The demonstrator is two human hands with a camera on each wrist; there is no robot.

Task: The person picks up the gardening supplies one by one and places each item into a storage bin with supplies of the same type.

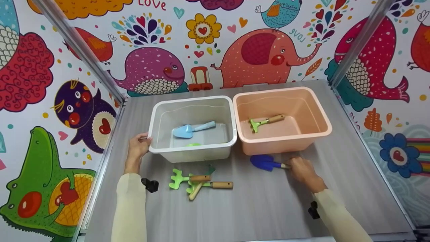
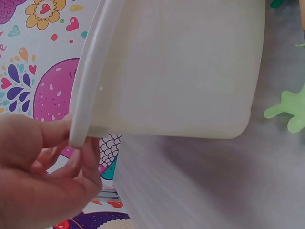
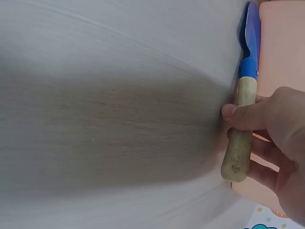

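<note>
Blue hand trowel (image 1: 264,162), wooden handle (image 3: 240,143) scuffed, gripped in right hand (image 1: 305,172); left hand (image 1: 138,148) pinches white tub (image 1: 195,155) by its rim.

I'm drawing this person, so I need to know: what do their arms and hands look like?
The left sleeve and right sleeve are long, plain and pale yellow, ending near the wrists. The left hand and right hand wear no gloves. Draw a small black gadget beside each wrist, left and right.
</note>
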